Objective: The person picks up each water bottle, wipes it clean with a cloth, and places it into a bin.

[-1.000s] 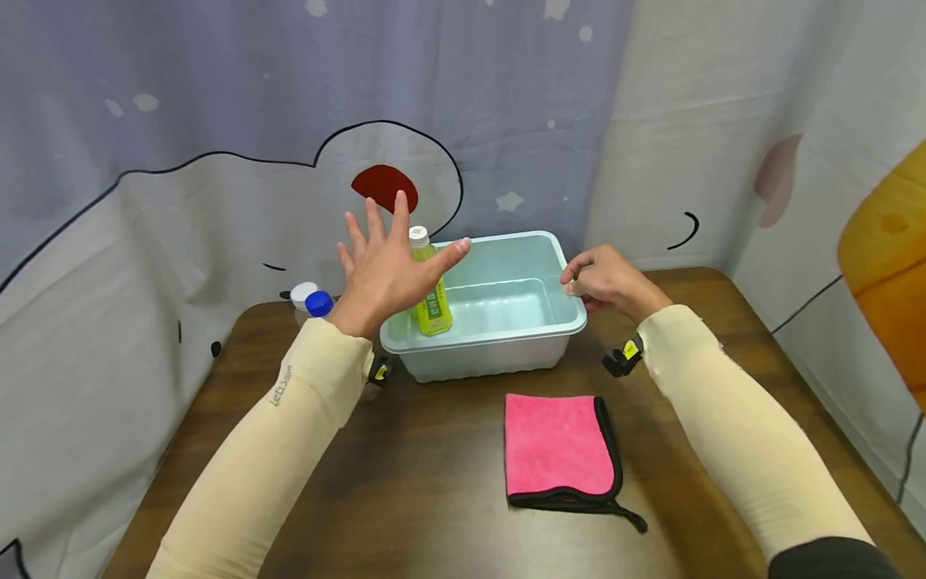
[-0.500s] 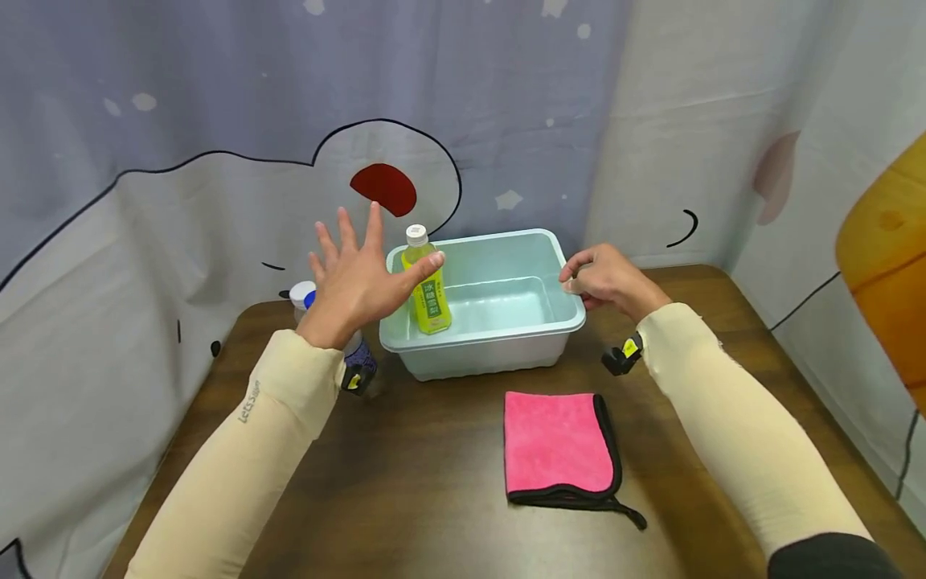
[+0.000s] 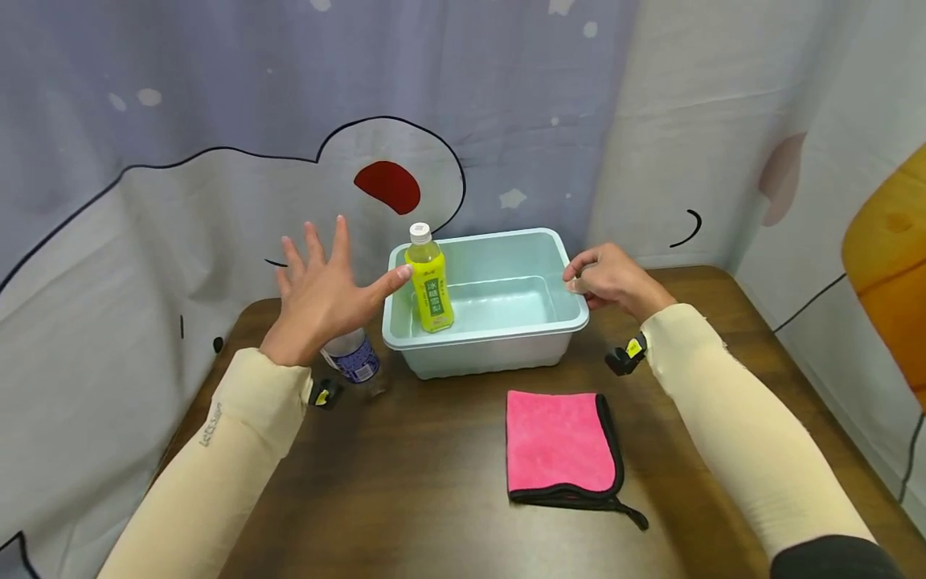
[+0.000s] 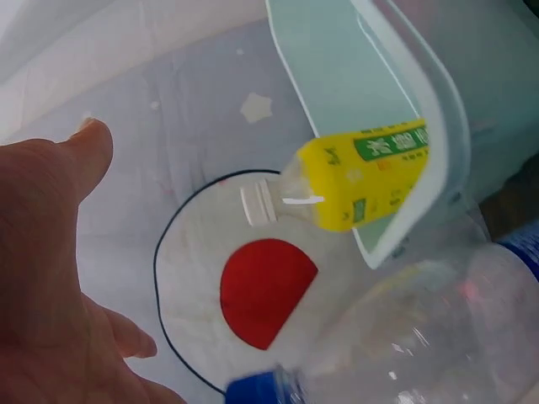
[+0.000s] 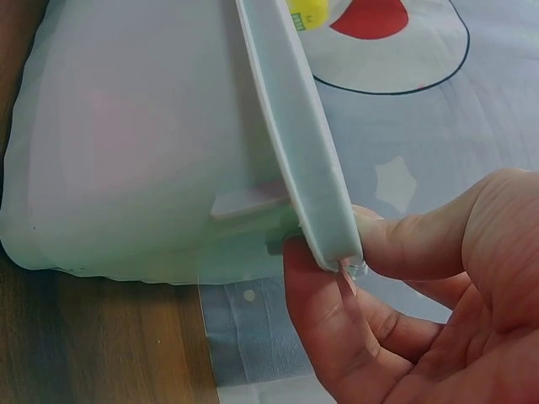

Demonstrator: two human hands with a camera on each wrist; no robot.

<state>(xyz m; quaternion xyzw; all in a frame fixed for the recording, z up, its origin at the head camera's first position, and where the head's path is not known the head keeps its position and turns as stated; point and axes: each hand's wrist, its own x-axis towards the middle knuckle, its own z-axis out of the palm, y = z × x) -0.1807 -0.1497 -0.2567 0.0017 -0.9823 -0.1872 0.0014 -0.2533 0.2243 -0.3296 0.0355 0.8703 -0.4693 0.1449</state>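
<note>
A pale green plastic basin [image 3: 499, 342] stands on the table, and a yellow-green drink bottle [image 3: 432, 289] with a white cap stands inside at its left end. My right hand [image 3: 613, 281] pinches the basin's right rim [image 5: 307, 143] between thumb and fingers. Spread wide and holding nothing, my left hand [image 3: 318, 293] hovers left of the basin, above a clear bottle [image 3: 356, 356] with a blue-and-white label. In the left wrist view that clear bottle [image 4: 413, 337] shows a blue cap, and the drink bottle [image 4: 362, 172] leans past the basin's rim.
A folded pink cloth [image 3: 560, 442] with black edging lies on the wooden table [image 3: 405, 482] in front of the basin. Behind the table hangs a printed curtain [image 3: 506, 104]. My left hand and arm hide part of the table's left side.
My left hand has moved left and slightly down, away from the drink bottle, staying spread. More of the drink bottle now shows. My right hand has kept its grip on the rim.
</note>
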